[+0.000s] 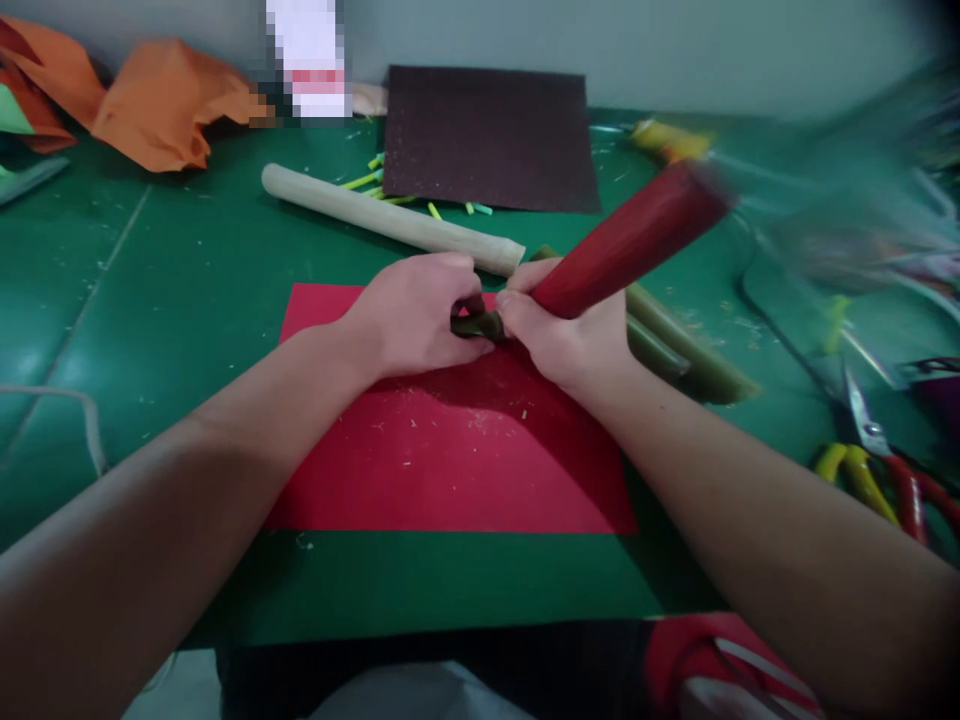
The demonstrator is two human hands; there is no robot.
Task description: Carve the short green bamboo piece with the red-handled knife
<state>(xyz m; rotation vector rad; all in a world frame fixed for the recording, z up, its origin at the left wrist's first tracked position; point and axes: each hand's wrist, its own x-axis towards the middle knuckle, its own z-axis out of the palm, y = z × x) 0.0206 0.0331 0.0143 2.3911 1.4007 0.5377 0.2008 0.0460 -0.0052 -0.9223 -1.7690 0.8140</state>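
Over a sheet of red paper (465, 460), both my hands meet at a small dark green piece (478, 325), curved like a split tube. My left hand (416, 315) pinches this piece between thumb and fingers. My right hand (574, 335) is closed around a thick red-handled tool (637, 240), its handle slanting up to the right. The tool's working end is hidden by my fingers, close to the green piece. Behind my right wrist lie green tube-like stalks (690, 345). Small pale shavings are scattered on the red paper.
A pale wooden rod (390, 220) lies behind my hands, before a dark brown sheet (491, 140). Orange crumpled paper (161, 105) sits at back left. Scissors (874, 435) and pliers-like yellow handles (855, 470) lie right, below clear plastic (847, 230). The green table (465, 580) ends near my lap.
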